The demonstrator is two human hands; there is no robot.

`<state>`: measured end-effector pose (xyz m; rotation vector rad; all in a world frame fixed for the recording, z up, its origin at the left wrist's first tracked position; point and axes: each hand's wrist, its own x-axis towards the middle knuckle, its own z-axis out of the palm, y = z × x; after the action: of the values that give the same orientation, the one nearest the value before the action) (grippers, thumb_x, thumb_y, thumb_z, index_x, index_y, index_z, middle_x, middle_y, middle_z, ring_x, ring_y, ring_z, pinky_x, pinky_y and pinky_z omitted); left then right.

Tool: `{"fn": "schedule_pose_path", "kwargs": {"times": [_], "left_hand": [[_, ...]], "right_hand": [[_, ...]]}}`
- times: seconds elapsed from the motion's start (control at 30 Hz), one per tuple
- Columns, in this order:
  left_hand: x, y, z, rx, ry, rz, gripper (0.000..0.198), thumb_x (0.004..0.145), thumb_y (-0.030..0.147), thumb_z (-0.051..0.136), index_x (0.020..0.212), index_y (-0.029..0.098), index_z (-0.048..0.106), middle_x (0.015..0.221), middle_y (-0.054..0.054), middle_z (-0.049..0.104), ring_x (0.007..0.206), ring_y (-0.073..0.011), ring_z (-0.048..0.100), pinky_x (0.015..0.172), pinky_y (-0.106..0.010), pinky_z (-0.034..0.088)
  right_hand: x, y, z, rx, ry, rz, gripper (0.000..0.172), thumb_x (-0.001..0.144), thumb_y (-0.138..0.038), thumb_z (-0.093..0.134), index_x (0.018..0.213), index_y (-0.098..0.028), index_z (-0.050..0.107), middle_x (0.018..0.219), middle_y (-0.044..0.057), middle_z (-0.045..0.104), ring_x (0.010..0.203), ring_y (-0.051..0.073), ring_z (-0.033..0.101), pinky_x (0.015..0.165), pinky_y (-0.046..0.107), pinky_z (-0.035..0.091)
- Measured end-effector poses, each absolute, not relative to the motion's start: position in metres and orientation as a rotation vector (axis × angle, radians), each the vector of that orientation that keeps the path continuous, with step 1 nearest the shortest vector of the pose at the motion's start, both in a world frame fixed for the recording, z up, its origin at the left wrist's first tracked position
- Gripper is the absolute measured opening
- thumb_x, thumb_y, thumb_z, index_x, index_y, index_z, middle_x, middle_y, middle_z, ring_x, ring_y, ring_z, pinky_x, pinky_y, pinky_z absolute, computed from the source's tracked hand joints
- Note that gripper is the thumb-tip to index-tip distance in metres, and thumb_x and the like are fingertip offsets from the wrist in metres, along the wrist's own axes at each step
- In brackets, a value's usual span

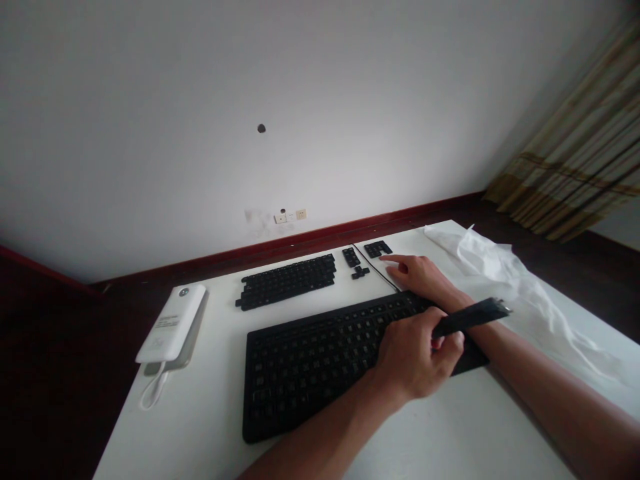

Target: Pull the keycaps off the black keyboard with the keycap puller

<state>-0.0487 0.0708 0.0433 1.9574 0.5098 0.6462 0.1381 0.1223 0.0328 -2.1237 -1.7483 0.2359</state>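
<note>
A black keyboard (310, 360) lies on the white table, its keycaps off across the part that shows. Over its right part, my left hand (417, 350) is closed around a slim black stick-like tool (470, 317), whose far end points right and looks uneven; its exact kind is unclear. My right hand (417, 273) reaches past the keyboard's back edge, under the tool, with the index finger stretched out. That fingertip is at the near edge of a small block of black keycaps (377, 249). I cannot tell whether it touches one. The keyboard's right end is partly hidden by my arms.
A large group of black keycaps (287, 281) lies behind the keyboard, with smaller groups (351, 257) beside it. A thin cable (379, 270) runs backward. A white power bank (173, 325) rests on a phone-like slab at left. Crumpled white plastic (505, 273) covers the right side.
</note>
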Motion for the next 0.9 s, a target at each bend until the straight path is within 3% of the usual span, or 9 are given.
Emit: {"fn": "schedule_pose_path", "kwargs": {"times": [0.17, 0.3, 0.53, 0.73, 0.9], "left_hand": [[-0.048, 0.071, 0.042, 1.850, 0.535, 0.732, 0.019, 0.101, 0.037, 0.053, 0.089, 0.023, 0.054, 0.070, 0.004, 0.057, 0.064, -0.0139, 0.058, 0.063, -0.023, 0.040], [-0.049, 0.072, 0.041, 1.717, 0.562, 0.837, 0.020, 0.103, 0.036, 0.052, 0.090, 0.022, 0.056, 0.070, 0.004, 0.053, 0.063, -0.0123, 0.053, 0.063, -0.023, 0.038], [-0.048, 0.077, 0.034, 1.509, 0.589, 0.932, 0.025, 0.104, 0.040, 0.052, 0.095, 0.018, 0.061, 0.068, 0.004, 0.049, 0.059, -0.0101, 0.045, 0.058, -0.022, 0.033], [-0.046, 0.077, 0.031, 1.491, 0.583, 0.987, 0.030, 0.105, 0.043, 0.052, 0.092, 0.018, 0.061, 0.069, 0.004, 0.050, 0.062, -0.0107, 0.045, 0.060, -0.023, 0.034], [-0.046, 0.077, 0.030, 1.507, 0.554, 0.982, 0.033, 0.105, 0.047, 0.052, 0.092, 0.018, 0.060, 0.070, 0.004, 0.050, 0.061, -0.0109, 0.045, 0.059, -0.023, 0.033]], "right_hand": [[0.142, 0.125, 0.028, -2.138, -1.758, 0.224, 0.042, 0.095, -0.035, 0.056, 0.131, -0.025, 0.075, 0.075, 0.002, 0.073, 0.070, 0.021, 0.068, 0.070, 0.030, 0.046], [0.152, 0.128, 0.028, -2.122, -1.778, 0.193, 0.035, 0.094, -0.034, 0.056, 0.117, -0.024, 0.080, 0.079, 0.004, 0.076, 0.073, 0.022, 0.070, 0.072, 0.031, 0.048], [0.177, 0.088, 0.080, -2.085, -1.740, 0.059, 0.028, 0.093, -0.043, 0.061, 0.092, -0.025, 0.082, 0.083, 0.006, 0.078, 0.078, 0.024, 0.072, 0.074, 0.034, 0.052], [0.179, 0.019, 0.084, -2.053, -2.011, 0.466, 0.025, 0.086, -0.045, 0.071, 0.104, -0.031, 0.082, 0.101, 0.004, 0.081, 0.087, 0.025, 0.073, 0.080, 0.035, 0.056], [0.169, -0.006, 0.065, -2.074, -1.923, 0.493, 0.028, 0.089, -0.045, 0.067, 0.108, -0.028, 0.080, 0.105, 0.005, 0.080, 0.089, 0.025, 0.073, 0.080, 0.035, 0.056]]}}
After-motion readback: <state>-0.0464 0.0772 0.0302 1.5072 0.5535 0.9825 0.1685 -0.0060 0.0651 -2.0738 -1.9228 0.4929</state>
